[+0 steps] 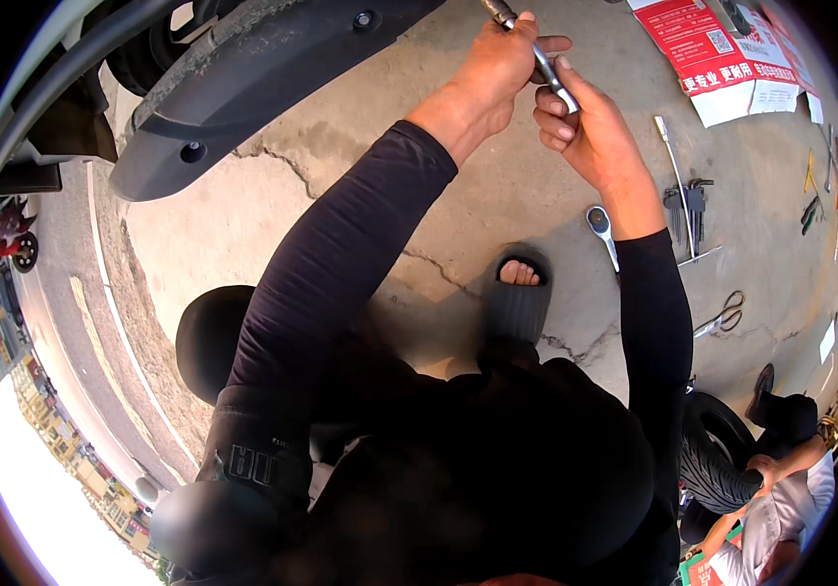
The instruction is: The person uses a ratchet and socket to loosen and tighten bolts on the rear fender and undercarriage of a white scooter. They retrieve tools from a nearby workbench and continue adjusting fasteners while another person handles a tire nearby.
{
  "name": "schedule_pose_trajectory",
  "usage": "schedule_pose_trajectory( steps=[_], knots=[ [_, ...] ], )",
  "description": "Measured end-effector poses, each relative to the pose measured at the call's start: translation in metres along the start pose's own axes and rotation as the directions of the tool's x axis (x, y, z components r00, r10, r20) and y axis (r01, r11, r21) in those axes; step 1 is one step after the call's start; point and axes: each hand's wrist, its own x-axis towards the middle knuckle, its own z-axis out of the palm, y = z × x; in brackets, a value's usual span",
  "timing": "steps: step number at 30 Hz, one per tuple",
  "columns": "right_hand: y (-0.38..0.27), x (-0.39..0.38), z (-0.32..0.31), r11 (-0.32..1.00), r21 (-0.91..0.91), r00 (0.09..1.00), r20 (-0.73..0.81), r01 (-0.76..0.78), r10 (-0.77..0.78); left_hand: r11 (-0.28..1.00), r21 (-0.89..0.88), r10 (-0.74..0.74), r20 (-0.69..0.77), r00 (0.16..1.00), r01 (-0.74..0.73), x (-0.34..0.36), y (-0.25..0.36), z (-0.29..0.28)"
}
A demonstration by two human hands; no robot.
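Tool: metal rod-shaped tool [536, 54], silver-grey, held in both hands near the top of the view, above the cracked concrete floor [341, 186].
Long axis: slanted, running from upper left to lower right; the upper end points up and left toward the top edge and leaves the view there, the lower end points down and right, ending just past the right hand's thumb.
Left hand: left hand [497, 68] is clenched around the upper part of the tool, fingers [551, 44] wrapped over the shaft.
Right hand: right hand [590, 132] grips the lower part of the tool, fingers curled beneath the shaft, thumb laid along it; the two hands touch.
Sleeves: both forearms wear long dark sleeves.
Vehicle part: dark curved fender [243, 78] with two bolt holes, upper left, well apart from the hands.
Foot: toes in a dark slipper [518, 293] on the floor below the hands.
Floor tools: ratchet wrench [602, 230] just beside the right forearm; a long T-handled driver [677, 186] and a set of hex keys [694, 200] to the right; scissors [721, 317] lower right.
Paper: red and white printed sheet [721, 49] at upper right.
Other person: a person's hand [762, 471] on a black tyre [716, 449] at lower right.
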Motion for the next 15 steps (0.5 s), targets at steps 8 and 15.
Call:
schedule_pose_trajectory(
  steps=[8, 15],
  knots=[
    [0.026, 0.036, 0.022, 0.988, 0.119, 0.981, -0.177, 0.102, -0.08, 0.995, 0.042, -0.092, 0.011, 0.996, 0.091, 0.03, -0.001, -0.025],
    [0.033, 0.049, 0.017, 0.978, 0.193, 0.986, -0.158, 0.085, -0.054, 0.99, 0.074, -0.12, -0.025, 0.992, 0.122, 0.036, -0.001, -0.033]
  ],
)
